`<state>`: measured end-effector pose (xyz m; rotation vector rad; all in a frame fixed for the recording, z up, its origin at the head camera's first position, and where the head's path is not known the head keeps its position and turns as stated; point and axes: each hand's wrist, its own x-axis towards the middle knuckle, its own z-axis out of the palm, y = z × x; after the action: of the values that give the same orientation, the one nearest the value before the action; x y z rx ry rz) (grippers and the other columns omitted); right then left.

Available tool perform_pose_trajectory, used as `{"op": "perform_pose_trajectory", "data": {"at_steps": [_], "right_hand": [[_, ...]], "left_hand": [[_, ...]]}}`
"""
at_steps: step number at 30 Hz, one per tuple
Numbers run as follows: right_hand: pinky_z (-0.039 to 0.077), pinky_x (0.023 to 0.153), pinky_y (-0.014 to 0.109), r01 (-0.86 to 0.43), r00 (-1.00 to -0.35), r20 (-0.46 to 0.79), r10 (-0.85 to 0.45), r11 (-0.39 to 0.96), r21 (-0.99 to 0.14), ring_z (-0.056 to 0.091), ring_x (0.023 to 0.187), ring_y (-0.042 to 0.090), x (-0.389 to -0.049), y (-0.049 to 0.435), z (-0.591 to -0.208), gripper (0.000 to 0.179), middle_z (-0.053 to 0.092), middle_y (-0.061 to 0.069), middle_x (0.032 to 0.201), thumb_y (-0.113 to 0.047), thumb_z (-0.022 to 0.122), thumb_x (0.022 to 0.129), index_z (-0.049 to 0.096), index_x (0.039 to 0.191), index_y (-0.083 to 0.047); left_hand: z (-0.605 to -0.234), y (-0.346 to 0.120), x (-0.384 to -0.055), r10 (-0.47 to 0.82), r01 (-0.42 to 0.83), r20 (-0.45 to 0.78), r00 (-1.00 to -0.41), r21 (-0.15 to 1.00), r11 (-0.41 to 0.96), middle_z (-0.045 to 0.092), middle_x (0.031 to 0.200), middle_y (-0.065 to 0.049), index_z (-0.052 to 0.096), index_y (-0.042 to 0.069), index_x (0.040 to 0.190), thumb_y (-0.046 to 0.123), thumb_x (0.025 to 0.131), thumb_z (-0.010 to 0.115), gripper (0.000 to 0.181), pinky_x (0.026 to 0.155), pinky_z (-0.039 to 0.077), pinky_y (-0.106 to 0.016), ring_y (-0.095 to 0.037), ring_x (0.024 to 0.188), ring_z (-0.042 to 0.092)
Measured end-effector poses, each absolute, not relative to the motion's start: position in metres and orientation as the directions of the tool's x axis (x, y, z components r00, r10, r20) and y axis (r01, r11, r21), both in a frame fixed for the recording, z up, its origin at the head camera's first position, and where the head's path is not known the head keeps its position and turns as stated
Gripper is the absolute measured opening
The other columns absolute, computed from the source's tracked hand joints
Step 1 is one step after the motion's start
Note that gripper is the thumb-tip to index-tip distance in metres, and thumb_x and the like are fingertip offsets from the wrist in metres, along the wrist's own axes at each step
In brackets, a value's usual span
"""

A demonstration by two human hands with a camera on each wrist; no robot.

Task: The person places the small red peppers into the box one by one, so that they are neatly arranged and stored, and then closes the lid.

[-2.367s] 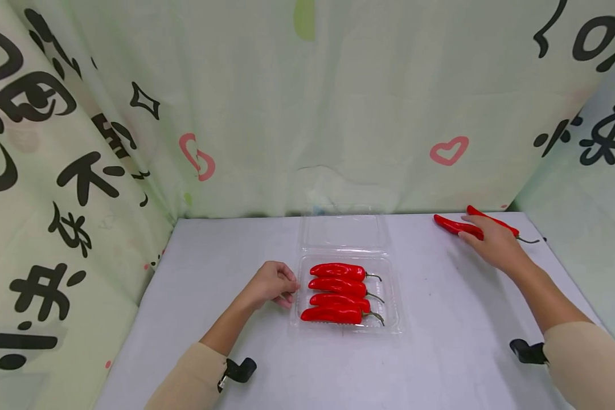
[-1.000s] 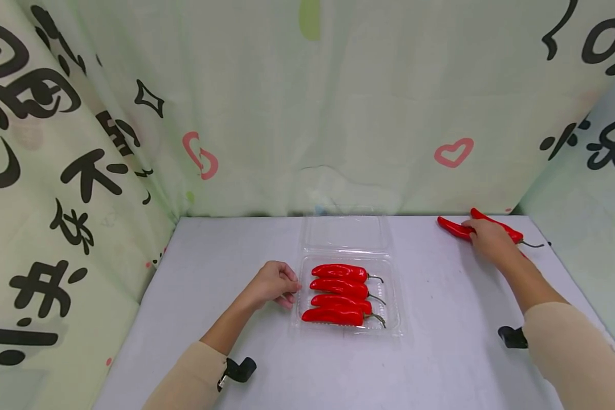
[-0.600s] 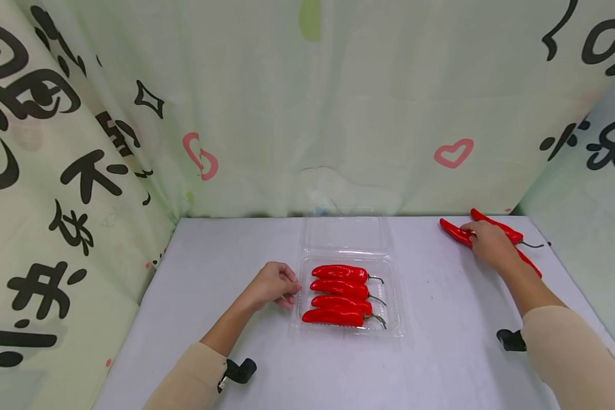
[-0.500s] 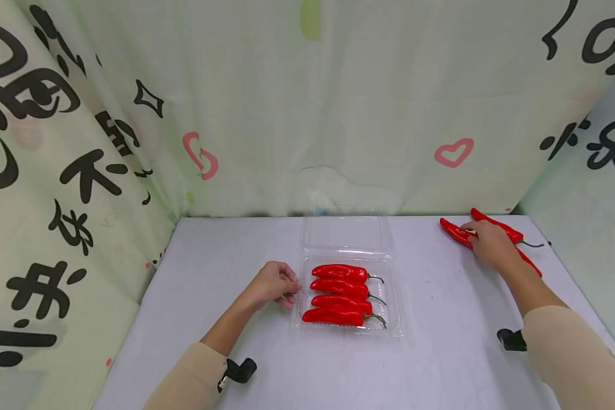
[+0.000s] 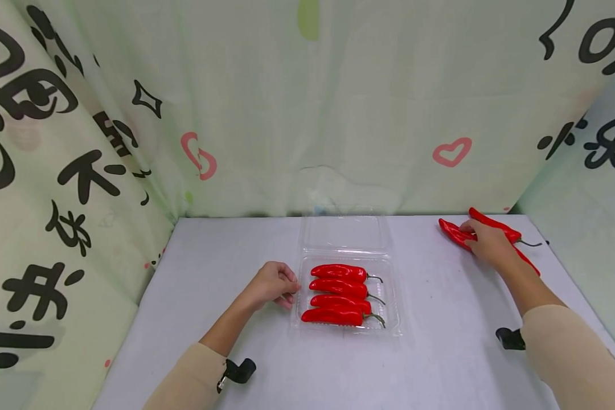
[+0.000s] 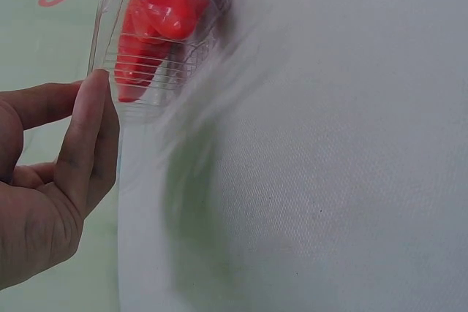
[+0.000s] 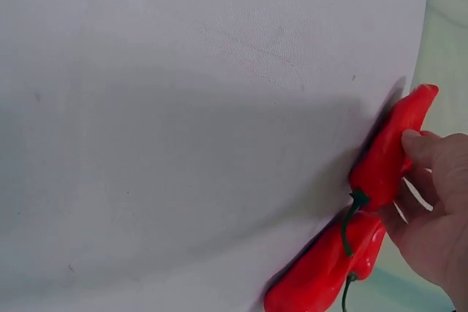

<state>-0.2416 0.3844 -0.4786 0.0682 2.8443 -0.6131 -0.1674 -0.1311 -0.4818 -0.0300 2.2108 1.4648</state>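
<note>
My left hand (image 5: 274, 283) pinches the left rim of a clear plastic clamshell box (image 5: 394, 319) between thumb and fingertips; the left wrist view shows the fingertips (image 6: 93, 85) right at its edge. Several red chili peppers (image 5: 338, 316) lie side by side in the box, stems to the right. At the table's far right corner, my right hand (image 5: 492, 245) holds a red chili pepper (image 7: 387, 155), thumb on top and fingers behind it. A second pepper (image 5: 497, 226) lies just beyond the hand, and another (image 5: 529, 262) shows partly from behind the wrist.
The box's transparent lid (image 5: 345, 233) lies folded back toward the rear curtain (image 5: 246, 114). Printed curtains also enclose the left and right sides of the white table (image 5: 225, 250). Each wrist wears a black camera (image 5: 241, 371).
The right hand and forearm have shifted slightly, and a pepper behind the wrist has come into sight. The left hand has stayed at the box.
</note>
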Motion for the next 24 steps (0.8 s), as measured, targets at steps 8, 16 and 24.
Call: {"op": "perform_pose_trajectory", "data": {"at_steps": [8,16,24], "right_hand": [[0.056,0.092,0.066,0.087,-0.975,-0.222,-0.01,0.903,-0.421,0.038,0.127,0.057,-0.244,0.387,-0.483,0.083,0.042,0.037,0.14,-0.013,0.08,0.088,0.032,0.153,0.005],[0.053,0.094,0.068,0.083,-0.974,-0.225,-0.014,0.907,-0.412,0.037,0.126,0.056,-0.243,0.386,-0.488,0.08,0.041,0.038,0.139,-0.016,0.08,0.088,0.036,0.15,0.01],[0.056,0.092,0.067,0.13,-0.964,-0.265,0.01,0.888,-0.44,0.037,0.126,0.056,-0.241,0.388,-0.495,0.083,0.04,0.038,0.14,-0.023,0.079,0.091,0.032,0.153,0.008]], "left_hand": [[-0.481,-0.131,-0.167,0.242,-0.28,-0.404,-0.882,0.863,0.42,0.067,0.077,-0.013,0.06,0.001,0.098,0.009,0.093,0.075,0.018,0.057,0.063,-0.03,-0.019,0.058,0.067],[-0.481,-0.132,-0.167,0.24,-0.279,-0.403,-0.883,0.862,0.423,0.067,0.079,-0.013,0.06,0.001,0.098,0.009,0.093,0.075,0.018,0.058,0.063,-0.03,-0.019,0.058,0.067],[-0.479,-0.133,-0.167,0.243,-0.284,-0.408,-0.88,0.863,0.418,0.068,0.078,-0.012,0.06,0.0,0.097,0.008,0.094,0.075,0.017,0.058,0.063,-0.03,-0.019,0.058,0.066]]}}
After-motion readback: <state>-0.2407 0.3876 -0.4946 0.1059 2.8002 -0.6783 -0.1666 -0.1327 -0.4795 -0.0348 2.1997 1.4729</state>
